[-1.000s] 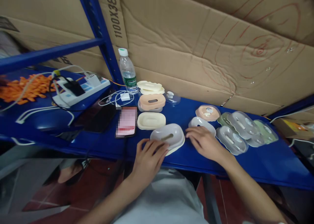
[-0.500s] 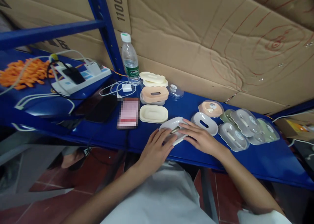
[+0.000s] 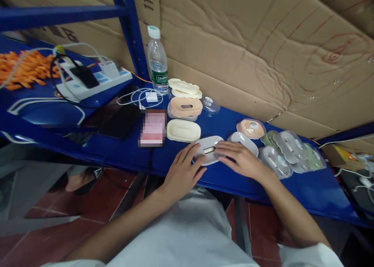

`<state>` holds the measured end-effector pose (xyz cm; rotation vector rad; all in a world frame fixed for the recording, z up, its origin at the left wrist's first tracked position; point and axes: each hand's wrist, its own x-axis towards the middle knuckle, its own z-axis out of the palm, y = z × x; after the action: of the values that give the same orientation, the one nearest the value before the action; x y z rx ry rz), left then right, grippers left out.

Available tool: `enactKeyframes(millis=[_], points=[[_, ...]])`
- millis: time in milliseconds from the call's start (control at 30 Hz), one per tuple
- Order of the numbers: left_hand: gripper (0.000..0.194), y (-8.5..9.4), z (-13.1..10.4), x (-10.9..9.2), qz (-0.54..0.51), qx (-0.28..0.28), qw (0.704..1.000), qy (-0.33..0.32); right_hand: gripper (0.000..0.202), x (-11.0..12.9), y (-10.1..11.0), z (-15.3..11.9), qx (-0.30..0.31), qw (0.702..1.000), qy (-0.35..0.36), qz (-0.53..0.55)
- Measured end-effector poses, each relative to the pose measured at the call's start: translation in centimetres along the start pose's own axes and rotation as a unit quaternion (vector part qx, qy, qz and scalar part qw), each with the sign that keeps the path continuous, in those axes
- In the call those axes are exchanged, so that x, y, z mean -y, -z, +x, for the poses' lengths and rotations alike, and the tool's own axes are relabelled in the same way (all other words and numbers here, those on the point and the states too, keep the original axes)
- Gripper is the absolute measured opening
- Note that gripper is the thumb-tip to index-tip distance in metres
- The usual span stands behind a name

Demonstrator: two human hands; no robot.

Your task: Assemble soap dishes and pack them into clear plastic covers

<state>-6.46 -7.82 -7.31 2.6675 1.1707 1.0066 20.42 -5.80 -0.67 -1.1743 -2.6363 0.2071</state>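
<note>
A pale grey oval soap dish (image 3: 207,141), with a slot in its middle, is between my hands near the table's front edge. My left hand (image 3: 181,168) grips its left end, fingertips on the rim. At the right end my right hand (image 3: 238,158) holds it, with the fingers lying over the rim by the slot. A second pale dish (image 3: 247,142) is just behind my right hand, partly hidden. Left of the held dish lies a cream oval dish (image 3: 184,129). Behind that, a peach slotted piece (image 3: 186,106) rests on a paler one.
Several clear-covered dishes (image 3: 289,146) are piled at the right, near a peach one (image 3: 251,128). A phone (image 3: 152,128), a white charger (image 3: 151,97) with cable and a water bottle (image 3: 157,62) stand left. A power strip (image 3: 87,89) sits beside orange pieces (image 3: 26,68).
The held dish now lies flatter, with its slot facing up. My left fingers have drawn back from the slot towards the left rim. The camera view has shifted slightly.
</note>
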Motion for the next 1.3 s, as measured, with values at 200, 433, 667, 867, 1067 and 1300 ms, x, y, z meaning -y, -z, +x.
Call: enactKeyframes(millis=[200, 433, 667, 867, 1067, 1300], points=[[0.029, -0.2, -0.3, 0.5, -0.014, 0.008, 0.999, 0.045, 0.044, -0.1, 0.1, 4.3, 0.060, 0.997, -0.014, 0.039], [0.024, -0.4, -0.5, 0.5, -0.005, -0.004, 1.000, 0.023, 0.044, -1.6, -1.2, 3.4, 0.001, 0.994, -0.066, 0.082], [0.024, -0.1, -0.4, 0.2, -0.017, 0.000, 1.000, 0.023, 0.080, -9.3, 1.1, 12.0, 0.021, 0.982, -0.183, -0.050], [0.024, 0.0, -0.5, 0.1, -0.005, -0.009, 1.000, 0.028, 0.101, -10.9, -0.6, 14.8, 0.006, 0.962, -0.270, -0.049], [0.024, 0.0, -0.6, 0.7, -0.077, -0.018, 0.996, 0.040, 0.093, -11.7, 0.1, 13.2, 0.004, 0.949, -0.315, 0.012], [0.063, 0.2, -0.9, 2.1, -0.249, -0.021, 0.961, 0.121, 0.086, -2.8, 1.4, 3.6, -0.011, 0.995, -0.088, 0.038]])
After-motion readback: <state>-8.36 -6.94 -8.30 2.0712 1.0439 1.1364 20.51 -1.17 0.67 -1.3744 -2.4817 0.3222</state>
